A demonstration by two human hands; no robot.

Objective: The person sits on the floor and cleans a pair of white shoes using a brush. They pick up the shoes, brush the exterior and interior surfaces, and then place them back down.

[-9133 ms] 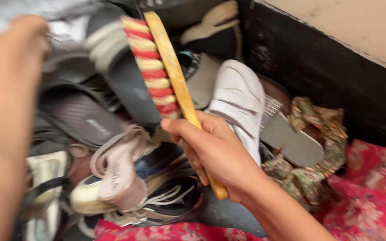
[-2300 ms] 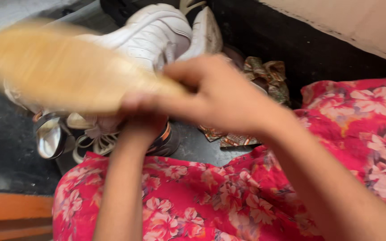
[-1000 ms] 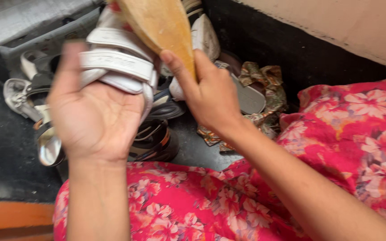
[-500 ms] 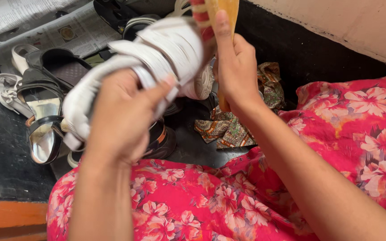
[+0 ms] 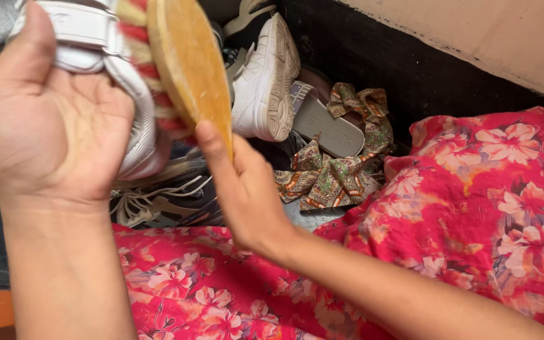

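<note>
Since half a second ago the white strap shoe [image 5: 105,60] has rotated, now cradled in the left hand [image 5: 45,119], fingers wrapped behind it. The right hand [image 5: 243,189] clamps the wooden brush [image 5: 187,60], bristles against the shoe's side. Scrubbing looks mid-way; the second white shoe [image 5: 266,82] lies untouched on the pile.

Soft even daylight, bright colours, mild shadows, slight motion blur near top left, no glare
</note>
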